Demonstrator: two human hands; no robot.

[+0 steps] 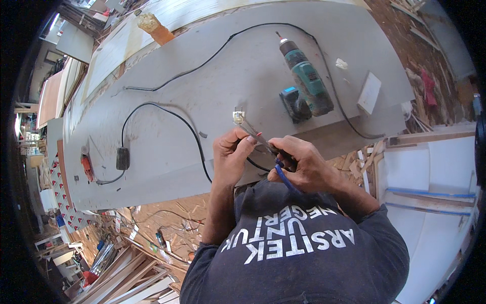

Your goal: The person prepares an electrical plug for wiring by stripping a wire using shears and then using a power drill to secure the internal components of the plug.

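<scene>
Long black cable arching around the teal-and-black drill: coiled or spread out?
Spread out: the cable makes one wide, loopless arc across the grey tabletop.

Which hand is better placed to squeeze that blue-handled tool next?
Probably the right hand: it holds the blue-handled tool, while the left hand is pinched near the tool's front end.

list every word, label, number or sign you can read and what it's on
Dark shirt: large white block capitals, legible; wording not copied out here.
White block: faint marks, too faint to read.
Teal drill: small marking on its body, too small to read.
White sheet: repeated red marks, too small to read.
</scene>
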